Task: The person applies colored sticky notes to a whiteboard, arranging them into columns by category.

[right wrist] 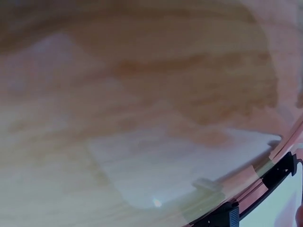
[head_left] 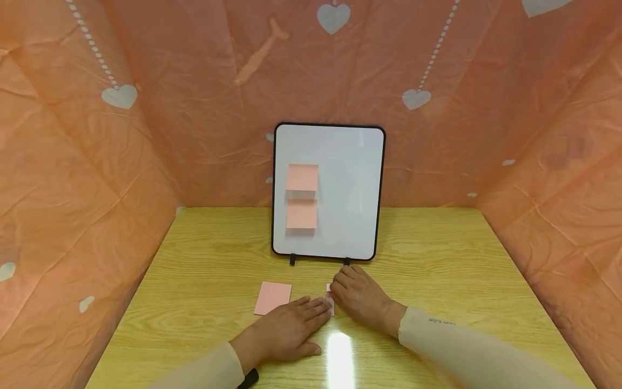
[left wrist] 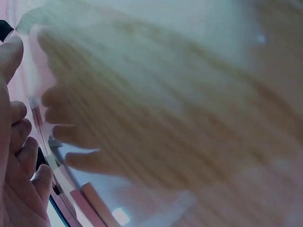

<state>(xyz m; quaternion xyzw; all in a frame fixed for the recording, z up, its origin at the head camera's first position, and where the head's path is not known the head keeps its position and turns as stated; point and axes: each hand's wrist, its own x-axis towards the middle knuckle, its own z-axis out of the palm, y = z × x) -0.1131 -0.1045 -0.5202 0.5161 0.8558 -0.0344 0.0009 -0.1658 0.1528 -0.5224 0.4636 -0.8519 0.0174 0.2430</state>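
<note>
A narrow pink strip of paper, apparently a sticky note, shows between both hands on the table; most of it is hidden. My left hand lies flat with its fingers extended, fingertips resting at the strip's left side. From the right, my right hand has curled fingers at the strip's upper end and seems to pinch it there. Left of this lies a pink square of sticky paper, its lower corner behind my left hand. In the left wrist view, left-hand fingers appear at the edge; the rest is blurred.
Behind the hands stands a black-framed whiteboard on small black feet. Two pink notes, an upper one and a lower one, stick to its left half. A black object lies partly hidden by the left wrist. Orange cloth encloses the table.
</note>
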